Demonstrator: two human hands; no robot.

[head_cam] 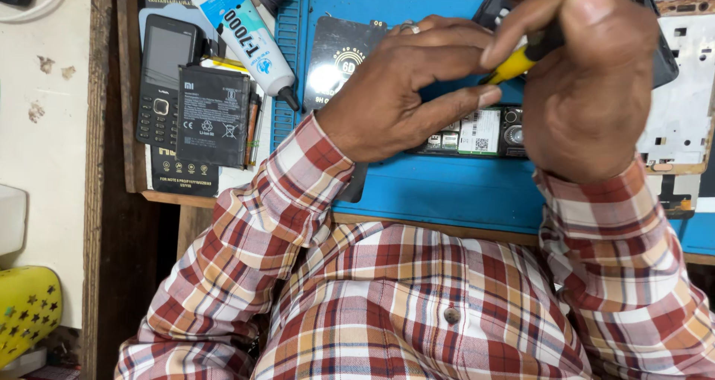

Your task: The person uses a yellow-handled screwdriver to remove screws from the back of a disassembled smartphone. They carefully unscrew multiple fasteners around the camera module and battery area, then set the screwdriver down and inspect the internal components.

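My right hand [588, 82] grips a screwdriver with a yellow and black handle [521, 58], its tip hidden behind my fingers. My left hand [406, 90], a ring on one finger, lies over an opened phone [480, 133] whose circuit board and camera module show between my hands. The phone rests on a blue work mat [439, 190]. My left fingertips press beside the screwdriver shaft.
Left of the mat lie a black keypad phone [162, 78], a flat black battery [212, 116] and a white glue tube with a black nozzle [249, 41]. A white phone frame [681, 104] sits at the right. A dark card [339, 56] lies on the mat.
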